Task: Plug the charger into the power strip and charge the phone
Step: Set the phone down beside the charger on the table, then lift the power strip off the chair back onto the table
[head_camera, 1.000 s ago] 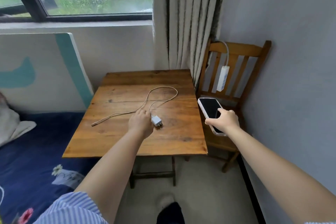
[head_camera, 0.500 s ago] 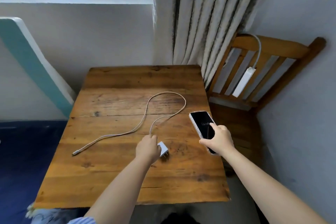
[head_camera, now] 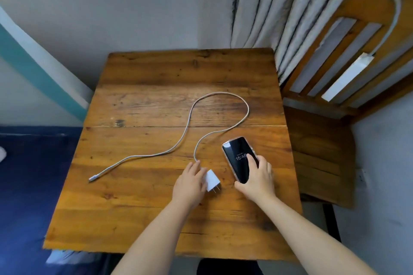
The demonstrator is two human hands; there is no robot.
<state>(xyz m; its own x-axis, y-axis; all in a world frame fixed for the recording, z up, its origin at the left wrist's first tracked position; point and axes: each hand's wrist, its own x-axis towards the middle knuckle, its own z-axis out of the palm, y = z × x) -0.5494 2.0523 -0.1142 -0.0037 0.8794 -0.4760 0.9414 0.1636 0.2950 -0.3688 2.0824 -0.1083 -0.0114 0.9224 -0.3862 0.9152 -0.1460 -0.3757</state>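
Presently, the wooden table point(head_camera: 143, 212) carries the charger point(head_camera: 212, 180), its cable point(head_camera: 220, 95) and the phone point(head_camera: 238, 158).

The charger is a small white block lying on the tabletop near the front half, its two metal prongs pointing toward the person. The left hand point(head_camera: 190, 185) rests on the table against the charger's left side, fingers curled round the end where the cable leaves it. Whether the fingers are actually pinching the block or merely touching it cannot be told from this view.

The cable runs from the charger away from the person, forms a wide loop toward the middle of the table, then comes back down to the left. Its free connector end point(head_camera: 92, 178) lies bare on the wood, well apart from the phone.

The phone lies screen up just to the right of the charger, close to the table's right edge. Its screen is dark and shows a lit clock readout. The right hand point(head_camera: 257, 176) is closed on the phone's near end, the thumb pressed on the glass and the fingers wrapped along its right edge.

The power strip point(head_camera: 344, 78), long and white, hangs slantwise against the back slats of the wooden chair point(head_camera: 317, 154) standing to the right of the table. Its cord goes up over the chair's top rail. Nothing is plugged into the face visible here. A curtain point(head_camera: 263, 4) hangs behind the table's far right corner.
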